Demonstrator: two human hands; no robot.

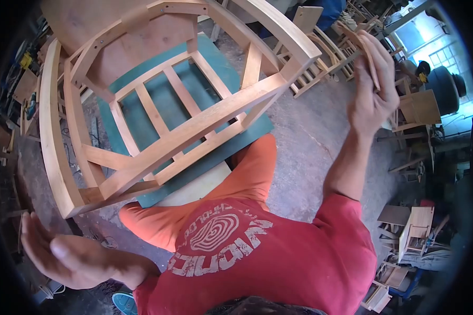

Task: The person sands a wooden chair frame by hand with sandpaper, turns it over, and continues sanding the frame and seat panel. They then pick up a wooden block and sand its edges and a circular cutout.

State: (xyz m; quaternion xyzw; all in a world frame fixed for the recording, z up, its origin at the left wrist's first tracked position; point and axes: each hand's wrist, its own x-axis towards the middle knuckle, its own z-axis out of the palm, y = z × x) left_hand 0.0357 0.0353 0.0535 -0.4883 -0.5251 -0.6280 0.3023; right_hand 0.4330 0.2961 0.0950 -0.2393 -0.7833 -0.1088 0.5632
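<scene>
A bare wooden chair frame (194,124), with slats across its seat and curved side rails, stands tilted in front of me. It rests on a green board (257,126). My left hand (68,257) is off the frame's near left corner, fingers stretched out, with nothing visible in it. Raised to the right of the frame, my right hand (377,79) holds a thin, flat brownish piece (365,58), perhaps a folded sheet, against its fingers. Neither hand touches the frame.
Wooden chair parts (320,58) stand behind on the concrete floor (305,142). More wooden pieces (412,231) are stacked at the right, with a dark rounded object (442,89) near the bright window. A brown panel (73,21) rises behind the frame.
</scene>
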